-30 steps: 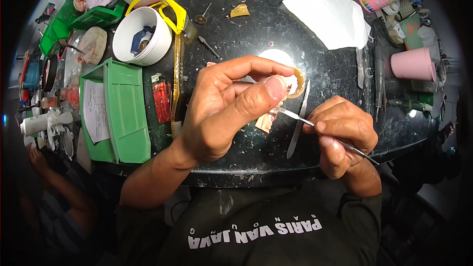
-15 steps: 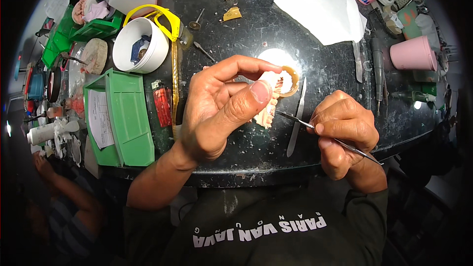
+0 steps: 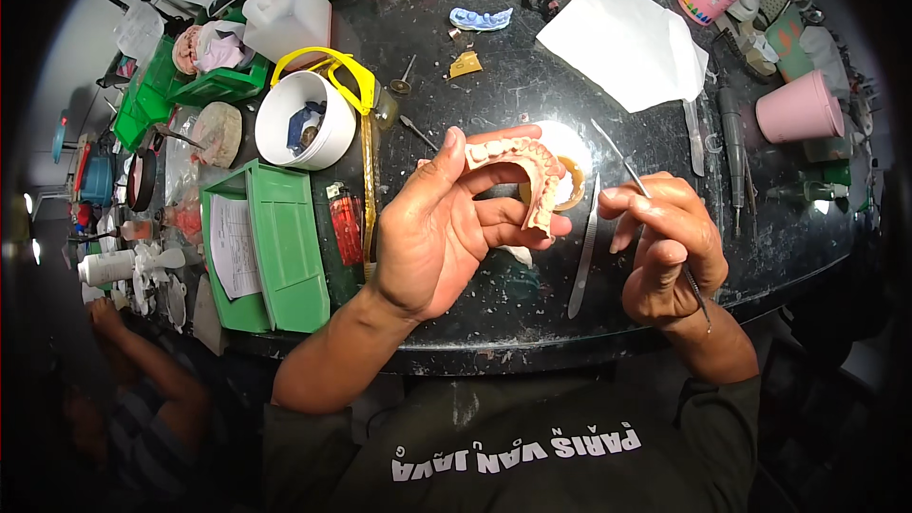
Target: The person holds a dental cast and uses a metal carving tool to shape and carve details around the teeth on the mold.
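A pink denture (image 3: 521,174) is held up above the dark counter (image 3: 494,85) in the left hand (image 3: 446,228); its arch is gripped between the thumb and the curled fingers (image 3: 508,228), closed round its lower end. The horseshoe is turned with its tooth row facing up and to the right, and its long axis runs from upper left down to lower right, ending near the fingertips. A thin metal carving tool (image 3: 622,157) is pinched in the closed fingers of the right hand (image 3: 665,247), its tip slanting up and to the left, its handle passing down past the wrist. The tip stands apart from the denture. Half a second earlier the tool lay nearly level with its tip at the denture; it is now lifted clear and the denture is turned more openly toward the camera. A flat metal spatula (image 3: 584,256) lies on the counter between the hands, beside a small round dish (image 3: 570,176).
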Demonstrator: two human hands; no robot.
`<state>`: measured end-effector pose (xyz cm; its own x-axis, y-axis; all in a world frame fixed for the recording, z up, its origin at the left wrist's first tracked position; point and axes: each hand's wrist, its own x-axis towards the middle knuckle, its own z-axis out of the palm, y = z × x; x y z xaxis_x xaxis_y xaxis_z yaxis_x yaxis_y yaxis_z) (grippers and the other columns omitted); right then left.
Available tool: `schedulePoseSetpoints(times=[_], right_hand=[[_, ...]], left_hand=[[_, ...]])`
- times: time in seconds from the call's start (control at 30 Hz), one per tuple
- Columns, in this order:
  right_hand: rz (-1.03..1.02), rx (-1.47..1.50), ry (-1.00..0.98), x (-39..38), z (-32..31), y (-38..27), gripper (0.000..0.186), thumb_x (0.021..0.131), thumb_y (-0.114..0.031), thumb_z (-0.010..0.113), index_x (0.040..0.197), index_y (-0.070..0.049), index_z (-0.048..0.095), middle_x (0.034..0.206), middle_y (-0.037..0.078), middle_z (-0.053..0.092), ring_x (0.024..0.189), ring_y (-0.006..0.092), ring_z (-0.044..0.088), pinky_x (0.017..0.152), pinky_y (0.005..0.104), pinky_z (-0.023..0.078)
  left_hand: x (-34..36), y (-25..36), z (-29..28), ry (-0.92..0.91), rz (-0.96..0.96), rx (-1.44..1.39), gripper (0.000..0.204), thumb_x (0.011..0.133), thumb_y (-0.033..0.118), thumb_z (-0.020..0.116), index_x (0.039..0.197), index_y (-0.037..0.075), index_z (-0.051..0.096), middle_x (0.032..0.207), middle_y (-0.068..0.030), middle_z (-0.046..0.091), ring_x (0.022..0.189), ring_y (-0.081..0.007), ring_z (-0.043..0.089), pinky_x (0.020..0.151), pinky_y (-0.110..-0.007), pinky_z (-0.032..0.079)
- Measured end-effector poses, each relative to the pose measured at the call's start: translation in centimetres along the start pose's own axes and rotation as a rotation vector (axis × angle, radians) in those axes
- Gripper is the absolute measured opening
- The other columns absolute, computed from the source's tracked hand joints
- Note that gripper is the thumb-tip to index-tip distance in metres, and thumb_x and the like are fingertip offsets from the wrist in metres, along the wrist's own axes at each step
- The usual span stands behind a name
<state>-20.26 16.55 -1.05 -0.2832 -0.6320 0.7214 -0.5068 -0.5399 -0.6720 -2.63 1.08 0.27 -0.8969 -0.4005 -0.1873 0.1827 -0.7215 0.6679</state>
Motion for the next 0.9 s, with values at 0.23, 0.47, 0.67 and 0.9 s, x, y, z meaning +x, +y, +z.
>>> schedulePoseSetpoints(times=[0.23,0.47,0.67,0.9], right_hand=[[-0.083,-0.135,-0.124,1.0,0.5,0.2,0.029,0.076,-0.008,0.091,0.099,-0.001,0.075,0.088,0.011,0.069,0.074,0.0209,0.068,0.062,0.0322,0.054],[-0.078,-0.166,-0.076,1.1,0.1,0.1,0.028,0.077,-0.005,0.089,0.101,0.000,0.076,0.085,0.011,0.068,0.070,0.0184,0.066,0.059,0.0297,0.052],[0.351,0.078,0.130,0.5,0.6,-0.6,0.014,0.098,0.000,0.066,0.111,0.007,0.066,0.092,0.016,0.076,0.083,0.0177,0.075,0.069,0.0290,0.059],[0.636,0.203,0.166,1.5,0.8,-0.1,0.013,0.101,-0.007,0.068,0.108,0.004,0.066,0.092,0.011,0.076,0.084,0.0135,0.074,0.065,0.0209,0.058]], left_hand=[[0.0,-0.7,-0.3,-0.069,-0.062,-0.231,0.069,0.113,0.046,0.027,0.151,-0.010,0.035,0.143,-0.0357,0.051,0.117,-0.0463,0.068,0.097,-0.047,0.061],[0.0,-1.1,0.4,-0.045,-0.072,-0.205,0.069,0.112,0.046,0.028,0.151,-0.010,0.035,0.143,-0.0352,0.052,0.116,-0.0464,0.068,0.100,-0.049,0.059],[-0.1,0.1,-1.0,0.084,0.224,-0.122,0.067,0.111,0.046,0.032,0.150,-0.008,0.039,0.138,-0.0323,0.057,0.106,-0.0422,0.071,0.091,-0.046,0.061],[-0.7,-0.3,-0.2,0.213,0.289,0.243,0.064,0.112,0.045,0.029,0.148,-0.005,0.044,0.133,-0.0285,0.061,0.104,-0.0367,0.072,0.089,-0.046,0.061]])
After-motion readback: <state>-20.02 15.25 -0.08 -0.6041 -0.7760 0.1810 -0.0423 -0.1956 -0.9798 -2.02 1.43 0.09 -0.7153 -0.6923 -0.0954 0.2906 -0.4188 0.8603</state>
